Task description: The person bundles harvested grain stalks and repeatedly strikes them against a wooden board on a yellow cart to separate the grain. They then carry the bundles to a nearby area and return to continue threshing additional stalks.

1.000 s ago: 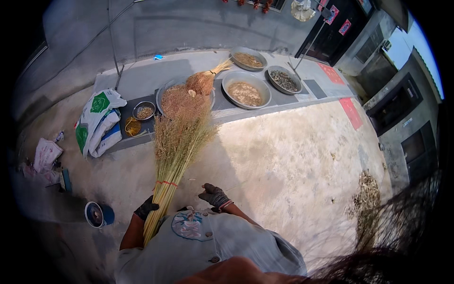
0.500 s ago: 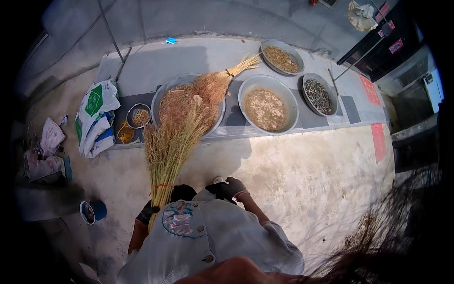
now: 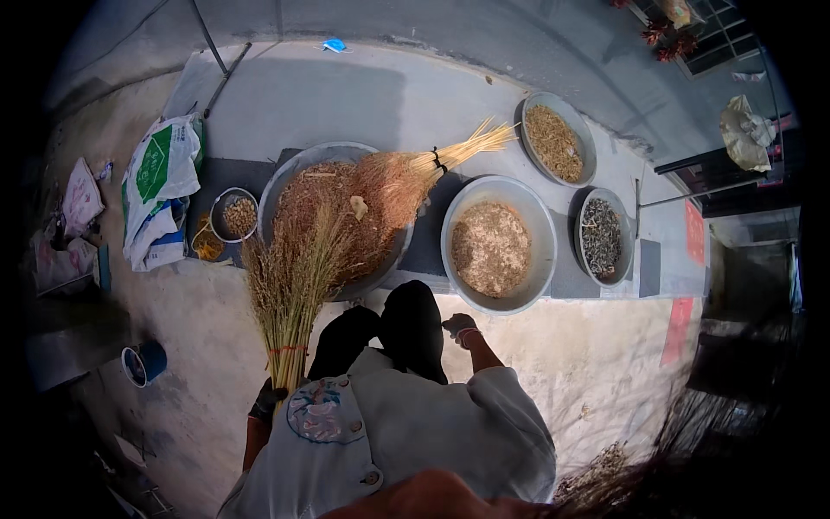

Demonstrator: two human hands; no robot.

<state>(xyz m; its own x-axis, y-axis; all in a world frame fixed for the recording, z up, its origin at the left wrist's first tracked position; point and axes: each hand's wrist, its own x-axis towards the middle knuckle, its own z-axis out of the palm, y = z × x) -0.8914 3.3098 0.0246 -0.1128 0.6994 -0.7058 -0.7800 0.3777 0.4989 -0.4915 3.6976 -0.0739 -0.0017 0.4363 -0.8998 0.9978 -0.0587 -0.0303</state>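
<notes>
Pale ground lies by a white sack (green print, too blurry to read). My left hand is wrapped round the stalk bundle beside my shirt; I can't tell how open my right hand is.

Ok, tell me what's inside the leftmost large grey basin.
Reddish-brown plant matter shows in the basin. A pale-stalked bundle lies across its right side, and the greener bundle in the left hand overlaps its front. Whatever lies beneath them, and the basin's bottom, is covered.
</notes>
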